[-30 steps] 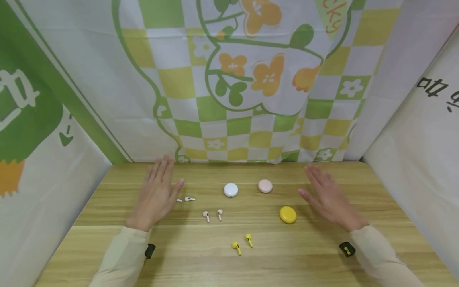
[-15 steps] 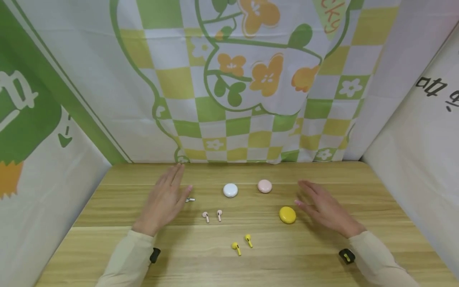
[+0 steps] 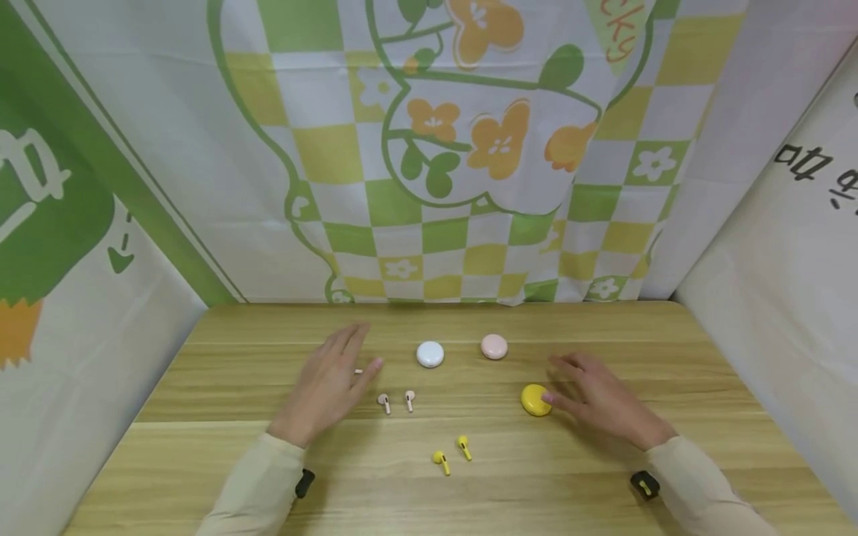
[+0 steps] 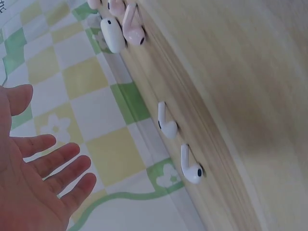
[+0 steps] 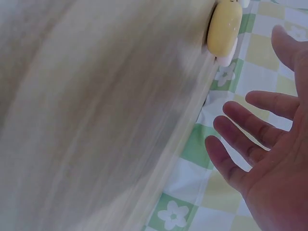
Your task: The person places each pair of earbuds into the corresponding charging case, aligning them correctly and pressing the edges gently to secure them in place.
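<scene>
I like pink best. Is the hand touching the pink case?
No. The pink case sits alone on the table; the right hand reaches beside the yellow case.

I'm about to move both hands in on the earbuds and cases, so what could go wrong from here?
The left hand is open over the white earbuds; a sweep could knock them off unseen. The right hand, open, reaches the yellow case, which may slide before any grip closes. The pink earbuds lie close to the left fingers and could be scattered.

Bench (image 3: 221, 447) – light wood-grain, smooth, matt. Yellow case (image 3: 535, 400), white case (image 3: 430, 354), pink case (image 3: 494, 346) – smooth plastic, slight sheen. White earbuds (image 4: 167, 122) – glossy plastic. Backdrop (image 3: 469, 186) – printed cloth, matt, faintly creased. Sleeves (image 3: 255, 491) – soft beige fabric.
</scene>
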`<act>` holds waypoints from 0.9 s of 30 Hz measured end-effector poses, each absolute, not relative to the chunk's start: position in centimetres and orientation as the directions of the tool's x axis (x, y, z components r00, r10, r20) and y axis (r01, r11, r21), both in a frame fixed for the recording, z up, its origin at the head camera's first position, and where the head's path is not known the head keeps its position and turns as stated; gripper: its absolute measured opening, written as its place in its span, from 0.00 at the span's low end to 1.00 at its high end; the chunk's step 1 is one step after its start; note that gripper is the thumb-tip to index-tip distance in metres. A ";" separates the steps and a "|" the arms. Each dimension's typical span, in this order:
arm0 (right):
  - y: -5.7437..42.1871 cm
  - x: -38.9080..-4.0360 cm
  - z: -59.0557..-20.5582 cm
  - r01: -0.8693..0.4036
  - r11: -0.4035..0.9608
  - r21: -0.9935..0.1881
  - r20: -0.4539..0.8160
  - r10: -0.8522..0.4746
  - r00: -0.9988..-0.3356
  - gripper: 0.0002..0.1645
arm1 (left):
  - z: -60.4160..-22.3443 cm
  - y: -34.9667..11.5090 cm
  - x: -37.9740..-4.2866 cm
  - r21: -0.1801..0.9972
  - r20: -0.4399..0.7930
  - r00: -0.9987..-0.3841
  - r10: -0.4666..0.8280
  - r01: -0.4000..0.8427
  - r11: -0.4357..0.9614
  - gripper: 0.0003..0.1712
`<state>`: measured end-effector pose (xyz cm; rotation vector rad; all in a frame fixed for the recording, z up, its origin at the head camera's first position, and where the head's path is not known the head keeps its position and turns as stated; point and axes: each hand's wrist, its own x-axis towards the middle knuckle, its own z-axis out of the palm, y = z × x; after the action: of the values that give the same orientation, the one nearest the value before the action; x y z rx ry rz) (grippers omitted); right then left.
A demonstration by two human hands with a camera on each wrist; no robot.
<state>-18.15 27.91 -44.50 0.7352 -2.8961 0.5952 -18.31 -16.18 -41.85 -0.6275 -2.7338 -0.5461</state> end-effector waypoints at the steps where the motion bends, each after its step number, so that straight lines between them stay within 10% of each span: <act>1: 27.9 -18.1 -44.6 -0.482 0.807 -0.342 0.187 -0.445 -0.876 0.43 | -41.9 -16.0 -18.2 0.307 0.341 -0.869 0.358 0.463 0.832 0.38; 27: 26.9 -17.8 -45.7 -0.467 0.836 -0.289 0.095 -0.461 -0.882 0.42 | -42.2 -13.1 -17.3 0.431 0.271 -0.884 0.380 0.465 0.773 0.37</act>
<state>-17.78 26.87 -45.66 0.7560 -2.9891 0.4788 -17.33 -13.06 -42.22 -0.6720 -2.7978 -0.7462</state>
